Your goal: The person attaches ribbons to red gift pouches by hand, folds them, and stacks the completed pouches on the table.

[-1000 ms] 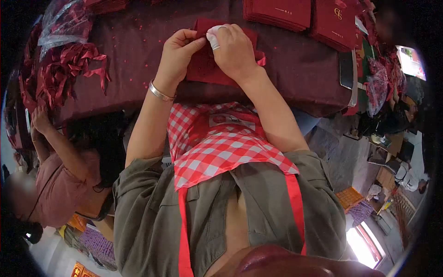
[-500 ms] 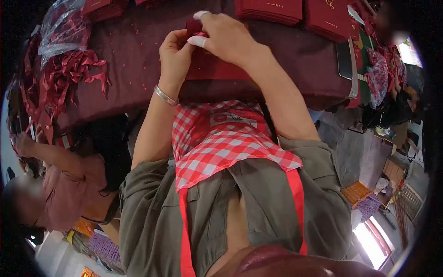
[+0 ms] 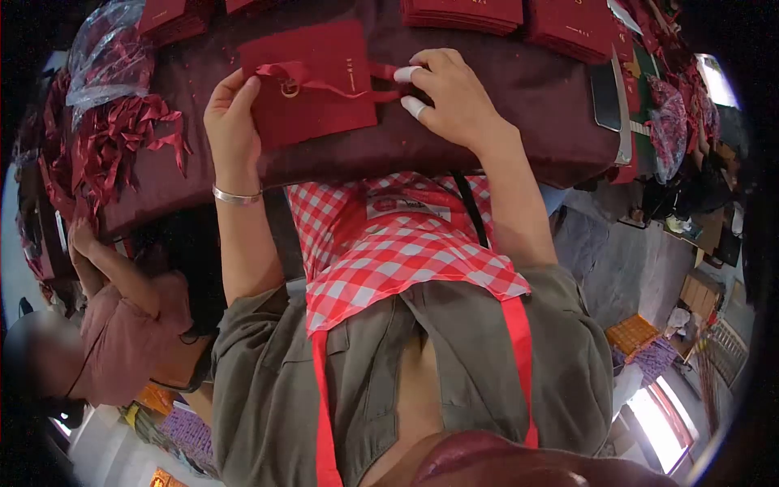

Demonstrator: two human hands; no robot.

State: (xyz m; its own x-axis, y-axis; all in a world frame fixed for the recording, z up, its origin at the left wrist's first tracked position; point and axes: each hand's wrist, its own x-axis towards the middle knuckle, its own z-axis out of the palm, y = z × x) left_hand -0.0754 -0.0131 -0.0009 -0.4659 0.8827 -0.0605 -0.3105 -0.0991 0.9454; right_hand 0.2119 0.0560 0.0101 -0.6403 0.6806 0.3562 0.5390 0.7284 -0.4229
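Observation:
A flat, square dark red piece [image 3: 324, 45] with gold lettering and a gold emblem lies tilted on the table; I cannot tell whether it is a bag or a card. My left hand [image 3: 234, 118] grips its left edge, thumb on top. A red ribbon [image 3: 320, 79] runs loosely across its face, and strands extend past its right edge. At those strands is my right hand [image 3: 450, 97], with white covers on thumb and forefinger. These two fingertips stand apart, each at a ribbon strand. A silver bracelet circles my left wrist.
Stacks of similar red pieces [image 3: 462, 15] stand along the far side. Loose red ribbons [image 3: 122, 138] hang at the left near a clear plastic bag [image 3: 109, 61]. A phone-like dark slab [image 3: 604, 97] lies at the right edge. Another person [image 3: 130, 325] sits at the left.
My hands, close together over a bunched ribbon before, have moved apart, left hand leftward and right hand rightward. The printed square now shows flat between them, with the ribbon stretched out.

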